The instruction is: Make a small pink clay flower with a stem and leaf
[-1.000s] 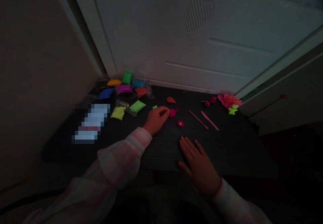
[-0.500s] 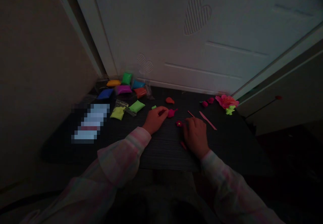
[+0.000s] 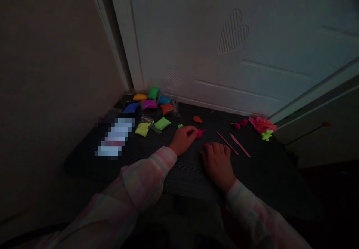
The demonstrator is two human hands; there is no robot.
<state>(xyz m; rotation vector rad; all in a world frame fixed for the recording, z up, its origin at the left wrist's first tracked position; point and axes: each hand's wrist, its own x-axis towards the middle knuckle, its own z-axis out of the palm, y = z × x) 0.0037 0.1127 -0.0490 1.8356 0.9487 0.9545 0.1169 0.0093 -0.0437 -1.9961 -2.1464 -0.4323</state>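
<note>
My left hand (image 3: pixel 183 140) is closed in a pinch, its fingertips at a bright pink lump of modelling clay (image 3: pixel 200 133) with a thin tail. My right hand (image 3: pixel 218 163) rests low over the black table, fingers curled down. A bit of a small dark pink clay flower (image 3: pixel 206 143) shows at its fingertips; the hand hides the rest. To the right lie a thin pink stick tool (image 3: pixel 227 143) and a pink plastic clay knife (image 3: pixel 240 145). An orange-red clay piece (image 3: pixel 198 119) and a small green clay bit (image 3: pixel 180 126) lie beyond my left hand.
Several bags of coloured clay, among them a light green one (image 3: pixel 162 123) and a yellow one (image 3: pixel 143 129), lie at the left by a blurred-out bright panel (image 3: pixel 116 137). Dark pink clay balls (image 3: pixel 237 126) and a pink flower (image 3: pixel 263 125) lie back right. A white door (image 3: pixel 196 36) stands behind.
The view has shifted, so everything sits further right and lower. My right hand has moved over the small clay flower, covering most of it. The stick tool now shows in full.
</note>
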